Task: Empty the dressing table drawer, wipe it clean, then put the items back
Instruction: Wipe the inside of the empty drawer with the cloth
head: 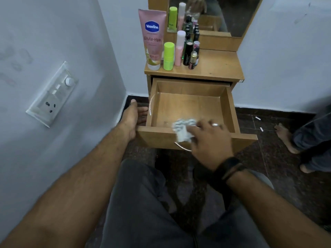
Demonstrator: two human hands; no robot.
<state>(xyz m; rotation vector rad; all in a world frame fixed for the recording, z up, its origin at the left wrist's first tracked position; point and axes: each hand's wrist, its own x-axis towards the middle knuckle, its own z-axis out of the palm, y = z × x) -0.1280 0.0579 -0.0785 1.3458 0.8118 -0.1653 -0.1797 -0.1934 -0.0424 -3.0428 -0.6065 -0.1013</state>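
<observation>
The wooden drawer (189, 106) of the dressing table stands pulled out, and nothing lies inside it. My right hand (209, 136) grips a crumpled white patterned cloth (182, 129) at the drawer's front wall, near its inner front edge. My left hand (133, 117) holds the drawer's left side near the front corner, fingers wrapped under it. On the table top (220, 68) stand a pink Vaseline tube (152, 38), a green bottle (168, 56), a pink bottle (179, 49) and several small dark cosmetics (191, 54).
A mirror (220, 13) rises behind the table top. A wall with a switch and socket plate (53, 93) is close on the left. Another person's bare feet (290, 140) stand on the dark floor at the right. My knees are under the drawer.
</observation>
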